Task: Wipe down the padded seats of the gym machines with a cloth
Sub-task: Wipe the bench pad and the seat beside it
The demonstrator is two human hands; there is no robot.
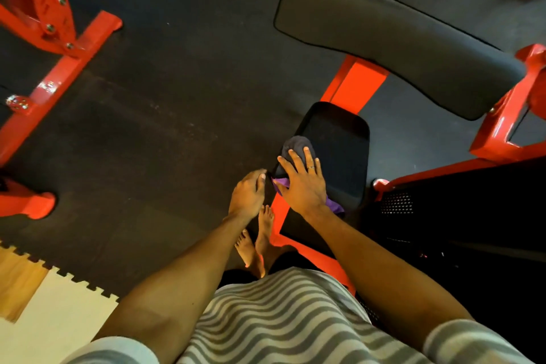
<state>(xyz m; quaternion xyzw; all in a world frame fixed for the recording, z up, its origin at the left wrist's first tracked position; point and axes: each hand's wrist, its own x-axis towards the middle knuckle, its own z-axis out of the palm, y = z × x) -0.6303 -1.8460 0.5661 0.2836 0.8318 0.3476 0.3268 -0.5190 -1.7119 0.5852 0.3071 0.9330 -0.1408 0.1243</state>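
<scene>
The right hand (302,183) lies flat, fingers spread, pressing a purple and grey cloth (295,148) onto the near left corner of the small black padded seat (339,156); cloth shows past the fingertips and behind the wrist. Just left of it, the left hand (248,195) curls loosely at the seat's edge, grasping nothing visible. Beyond the seat sits the larger pad (384,35).
</scene>
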